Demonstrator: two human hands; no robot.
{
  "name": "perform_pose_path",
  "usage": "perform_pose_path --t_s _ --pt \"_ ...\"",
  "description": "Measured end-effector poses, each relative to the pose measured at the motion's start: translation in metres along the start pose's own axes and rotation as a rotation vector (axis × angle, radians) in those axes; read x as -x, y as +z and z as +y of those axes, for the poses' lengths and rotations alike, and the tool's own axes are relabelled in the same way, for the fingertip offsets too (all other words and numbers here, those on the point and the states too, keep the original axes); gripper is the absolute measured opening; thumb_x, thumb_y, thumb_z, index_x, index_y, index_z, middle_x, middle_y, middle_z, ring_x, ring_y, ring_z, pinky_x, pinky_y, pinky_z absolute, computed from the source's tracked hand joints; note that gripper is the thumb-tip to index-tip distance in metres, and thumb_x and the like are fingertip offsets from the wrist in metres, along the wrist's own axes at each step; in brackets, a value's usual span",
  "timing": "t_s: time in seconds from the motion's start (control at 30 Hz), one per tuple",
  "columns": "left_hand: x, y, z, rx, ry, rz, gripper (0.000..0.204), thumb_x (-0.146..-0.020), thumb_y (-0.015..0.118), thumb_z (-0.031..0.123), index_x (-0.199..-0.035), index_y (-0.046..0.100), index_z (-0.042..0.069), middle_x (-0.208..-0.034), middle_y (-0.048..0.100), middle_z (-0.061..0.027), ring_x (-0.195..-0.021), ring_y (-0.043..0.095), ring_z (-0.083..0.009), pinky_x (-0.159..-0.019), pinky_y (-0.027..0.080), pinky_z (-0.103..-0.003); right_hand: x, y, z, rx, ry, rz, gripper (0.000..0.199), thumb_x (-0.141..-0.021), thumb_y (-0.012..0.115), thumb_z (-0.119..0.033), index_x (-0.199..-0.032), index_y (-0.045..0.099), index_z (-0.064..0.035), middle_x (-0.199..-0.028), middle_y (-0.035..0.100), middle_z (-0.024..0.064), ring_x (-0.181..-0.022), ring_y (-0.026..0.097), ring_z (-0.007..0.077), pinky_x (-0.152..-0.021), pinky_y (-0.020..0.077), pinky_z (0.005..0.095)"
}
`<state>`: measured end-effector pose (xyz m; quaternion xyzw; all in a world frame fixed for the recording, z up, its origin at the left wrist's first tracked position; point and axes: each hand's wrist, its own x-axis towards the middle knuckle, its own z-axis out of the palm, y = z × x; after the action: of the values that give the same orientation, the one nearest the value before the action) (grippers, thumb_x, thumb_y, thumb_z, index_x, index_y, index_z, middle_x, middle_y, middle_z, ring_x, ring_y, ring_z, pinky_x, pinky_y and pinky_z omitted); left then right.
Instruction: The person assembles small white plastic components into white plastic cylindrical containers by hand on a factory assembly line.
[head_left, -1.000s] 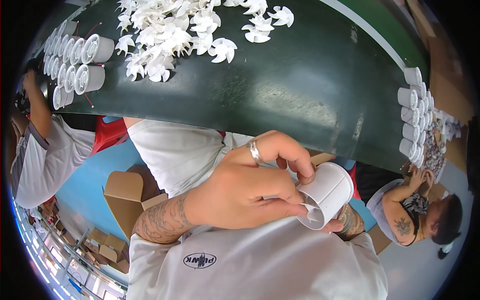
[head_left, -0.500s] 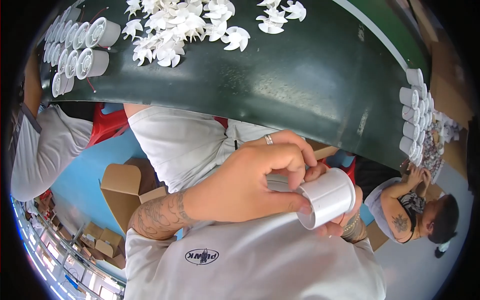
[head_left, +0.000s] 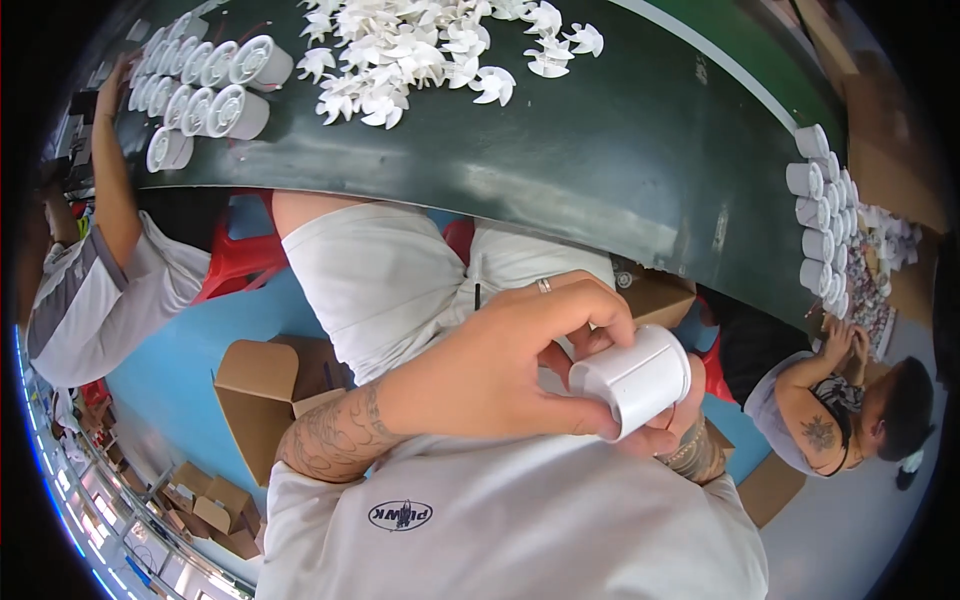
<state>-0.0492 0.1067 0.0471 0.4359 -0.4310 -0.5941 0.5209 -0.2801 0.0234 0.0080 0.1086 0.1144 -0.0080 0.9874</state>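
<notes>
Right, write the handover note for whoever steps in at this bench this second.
Left hand: wrapped over the white cylindrical housing, held above the lap.
Right hand: mostly hidden beneath the housing, supporting it.
On the dark green table: pile of white fan blades, housings at far left, a row of housings at right.
Done: cannot tell whether a blade is fitted.
Left: the blade pile remains.

White cylinder (head_left: 635,378) smooth matt plastic; table (head_left: 600,160) dark, matt.

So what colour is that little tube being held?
Plain white cylinder, seen best in the head view.
</notes>
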Motion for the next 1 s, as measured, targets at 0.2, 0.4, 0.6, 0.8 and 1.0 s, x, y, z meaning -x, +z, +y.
perform_pose_path --t_s 0.2,0.4,0.6,0.8,1.0 --pt "0.037 -0.009 -0.027 -0.399 0.262 -0.027 0.054 -0.072 0.063 -0.006 -0.126 0.058 0.003 -0.134 0.055 -0.0162 -0.106 0.065 -0.0300 -0.087 0.054 -0.035 -0.022 0.023 0.017 0.614 -0.156 0.299 0.041 -0.092 0.048 -0.019 -0.127 0.049 0.0003 -0.092 0.062 0.0125 -0.057 0.057 0.0197 -0.043 0.0433 0.0304" --pt "0.056 0.009 -0.045 -0.676 0.200 0.272 0.061 -0.072 0.076 0.009 -0.129 0.055 0.003 -0.125 0.057 -0.0140 -0.109 0.060 -0.0344 -0.094 0.049 -0.040 -0.056 0.021 0.029 1.326 -0.113 0.457 0.048 -0.102 0.043 -0.031 -0.135 0.041 0.0031 -0.088 0.065 0.0112 -0.060 0.063 0.0180 -0.054 0.0498 0.0269" --pt "0.068 -0.129 -0.091 -0.899 0.100 1.343 0.043 -0.074 0.081 0.015 -0.103 0.054 0.000 -0.097 0.057 -0.0156 -0.086 0.056 -0.0315 -0.078 0.048 -0.043 -0.037 0.003 -0.028 1.910 -0.988 0.698 0.040 -0.096 0.054 -0.011 -0.134 0.050 0.0022 -0.098 0.064 0.0100 -0.081 0.063 0.0145 -0.064 0.0503 0.0248" --pt "0.113 -0.267 -0.069 -1.153 -0.057 1.650 0.077 -0.083 0.077 0.042 -0.137 0.043 -0.001 -0.118 0.057 -0.0172 -0.085 0.060 -0.0287 -0.080 0.050 -0.036 0.058 -0.013 -0.151 2.085 -1.564 1.749 0.044 -0.089 0.061 -0.010 -0.131 0.052 0.0006 -0.073 0.058 0.0135 -0.064 0.058 0.0268 -0.062 0.0479 0.0368" --pt "0.090 -0.267 -0.066 -1.249 -0.191 1.543 0.081 -0.089 0.069 0.028 -0.150 0.026 -0.002 -0.138 0.052 -0.0235 -0.112 0.061 -0.0339 -0.093 0.049 -0.037 0.129 -0.028 -0.194 1.781 -1.221 2.343 0.047 -0.092 0.059 -0.029 -0.134 0.054 -0.0079 -0.104 0.063 0.0227 -0.097 0.062 0.0399 -0.083 0.0496 0.0478"
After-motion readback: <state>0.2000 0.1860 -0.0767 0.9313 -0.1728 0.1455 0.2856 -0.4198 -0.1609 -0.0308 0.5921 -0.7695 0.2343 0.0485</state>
